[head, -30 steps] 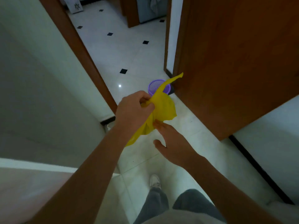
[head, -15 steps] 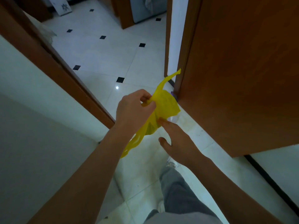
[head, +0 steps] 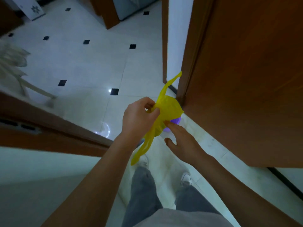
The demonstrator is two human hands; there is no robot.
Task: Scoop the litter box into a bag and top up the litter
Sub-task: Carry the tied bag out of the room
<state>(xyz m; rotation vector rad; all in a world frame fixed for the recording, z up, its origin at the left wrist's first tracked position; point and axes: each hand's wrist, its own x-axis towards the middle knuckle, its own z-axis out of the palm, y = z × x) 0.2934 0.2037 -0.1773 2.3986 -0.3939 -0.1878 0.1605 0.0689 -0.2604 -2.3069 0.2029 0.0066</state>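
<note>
Pinching yellow bag (head: 167, 110) in left hand (head: 139, 117), right hand (head: 182, 140) spread, fingertips (head: 167, 123) touching its lower edge; wooden door (head: 246, 79) edge close right, tiled floor (head: 82, 63) open left.

Dim rm: white tile floor (head: 85, 66) w/ black insets, wood door (head: 246, 71).

White tile floor (head: 85, 66) w/ black diamond insets; brown wooden door (head: 246, 79) at right; small purple basket (head: 176, 120) on floor by door's edge.
</note>
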